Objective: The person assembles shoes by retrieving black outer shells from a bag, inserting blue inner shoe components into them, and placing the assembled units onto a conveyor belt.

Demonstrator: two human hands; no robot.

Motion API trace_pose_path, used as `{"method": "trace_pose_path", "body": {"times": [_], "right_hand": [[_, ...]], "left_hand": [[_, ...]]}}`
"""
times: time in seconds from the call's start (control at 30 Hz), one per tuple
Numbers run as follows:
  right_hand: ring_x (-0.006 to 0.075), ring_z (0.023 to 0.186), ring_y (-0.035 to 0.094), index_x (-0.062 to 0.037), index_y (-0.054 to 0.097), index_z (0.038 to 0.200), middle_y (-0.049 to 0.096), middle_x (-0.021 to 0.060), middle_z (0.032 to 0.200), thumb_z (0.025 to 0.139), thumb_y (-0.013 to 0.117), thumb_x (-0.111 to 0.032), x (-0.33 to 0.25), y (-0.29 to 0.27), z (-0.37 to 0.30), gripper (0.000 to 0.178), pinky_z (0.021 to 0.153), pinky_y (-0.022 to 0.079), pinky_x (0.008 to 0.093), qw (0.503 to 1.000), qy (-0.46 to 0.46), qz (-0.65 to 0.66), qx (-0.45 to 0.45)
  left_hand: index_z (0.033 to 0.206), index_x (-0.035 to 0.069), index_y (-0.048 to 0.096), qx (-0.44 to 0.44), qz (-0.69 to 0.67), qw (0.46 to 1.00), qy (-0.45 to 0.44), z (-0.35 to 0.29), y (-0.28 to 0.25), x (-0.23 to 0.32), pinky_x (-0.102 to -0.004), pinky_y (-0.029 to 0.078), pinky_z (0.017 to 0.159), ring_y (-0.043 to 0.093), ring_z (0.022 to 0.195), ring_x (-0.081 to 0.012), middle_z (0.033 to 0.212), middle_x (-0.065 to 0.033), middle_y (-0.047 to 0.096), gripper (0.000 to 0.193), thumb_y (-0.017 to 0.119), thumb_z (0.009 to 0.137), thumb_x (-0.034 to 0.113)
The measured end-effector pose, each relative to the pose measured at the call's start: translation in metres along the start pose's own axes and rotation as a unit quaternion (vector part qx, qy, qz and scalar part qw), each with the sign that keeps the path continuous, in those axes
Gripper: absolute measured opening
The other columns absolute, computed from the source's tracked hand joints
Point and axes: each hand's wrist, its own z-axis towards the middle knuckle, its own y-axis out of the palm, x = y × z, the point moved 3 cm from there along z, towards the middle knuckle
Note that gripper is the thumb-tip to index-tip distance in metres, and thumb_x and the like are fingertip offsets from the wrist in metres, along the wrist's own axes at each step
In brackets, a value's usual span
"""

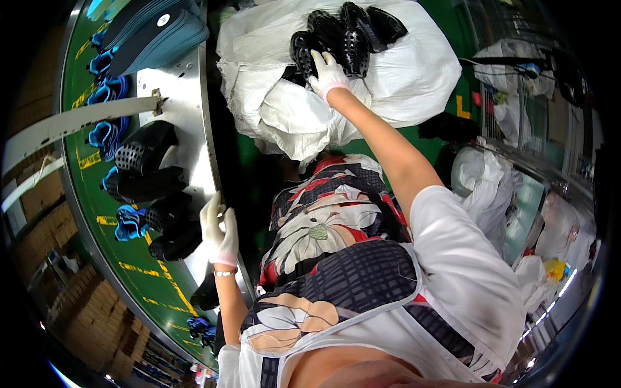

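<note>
Both my hands wear white gloves with pink cuffs. My right hand [328, 75] reaches forward to a white sack [414, 84], its fingers and thumb against the near side of a black shoe sole [303, 53] with a dotted surface. Several more black shoe soles [355, 52] lie heaped beside it on the sack. My left hand [220, 231] is over the right edge of the metal bench [194, 123], fingers apart, nothing visible in it. Left of that hand, black shoe soles [171, 216] stand in a row along the bench.
A stack of dark teal insoles [158, 39] lies at the bench's far end. Past a pale curved bar [77, 126], blue shoe uppers [103, 134] line a green surface with yellow marks. White plastic bags [482, 184] and a wire rack [511, 116] stand at right.
</note>
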Motion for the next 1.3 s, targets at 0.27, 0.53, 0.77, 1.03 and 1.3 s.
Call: {"method": "trace_pose_path", "body": {"times": [0.27,0.53,0.77,1.03,1.3], "right_hand": [[0.0358,0.117,0.045,-0.0187,0.045,0.132,0.045,0.0117,0.134,0.077,0.062,-0.029,0.025,-0.057,-0.021,0.059,0.101,0.038,0.0425,0.988,0.023,-0.080,0.129],[0.0356,0.124,0.042,-0.0237,0.033,0.139,0.036,0.0165,0.140,0.067,0.074,-0.018,0.060,-0.040,-0.002,0.083,0.101,0.040,0.0406,0.990,0.084,-0.049,0.106],[0.0350,0.115,0.050,-0.0210,0.039,0.136,0.048,0.0156,0.130,0.070,0.055,-0.007,0.091,-0.034,-0.007,0.069,0.098,0.042,0.0404,0.993,-0.010,-0.003,0.117],[0.0358,0.109,0.054,-0.0117,0.046,0.131,0.057,0.0209,0.115,0.078,0.051,-0.011,0.081,-0.032,-0.025,0.053,0.094,0.044,0.0387,0.959,0.025,0.184,0.214],[0.0308,0.122,0.047,-0.0058,0.044,0.133,0.050,0.0177,0.130,0.077,0.051,-0.001,0.044,0.012,-0.064,0.056,0.105,0.034,0.0356,0.958,0.018,0.260,0.122]], "left_hand": [[0.128,0.003,0.048,-0.171,-0.089,0.980,0.053,0.124,0.094,0.017,-0.0329,0.048,0.082,0.057,0.095,-0.0269,0.117,-0.0167,0.052,0.050,0.062,0.084,0.021],[0.141,0.002,0.031,-0.226,-0.127,0.961,0.101,0.286,0.196,0.052,-0.0383,0.041,0.098,0.049,0.120,-0.0340,0.134,-0.0256,0.043,0.085,0.064,0.078,0.047],[0.132,-0.003,0.043,-0.377,-0.195,0.905,0.029,0.364,0.264,0.066,-0.0265,0.044,0.090,0.058,0.098,-0.0170,0.118,-0.0142,0.057,0.074,0.066,0.081,0.045],[0.118,-0.009,0.052,-0.332,-0.221,0.916,0.052,0.367,0.272,0.051,-0.0284,0.048,0.083,0.061,0.090,-0.0166,0.102,-0.0130,0.062,0.070,0.069,0.077,0.046],[0.118,-0.012,0.048,-0.267,-0.236,0.933,0.059,0.363,0.274,0.050,-0.0275,0.048,0.082,0.059,0.090,-0.0166,0.103,-0.0142,0.060,0.076,0.073,0.074,0.044]]}}
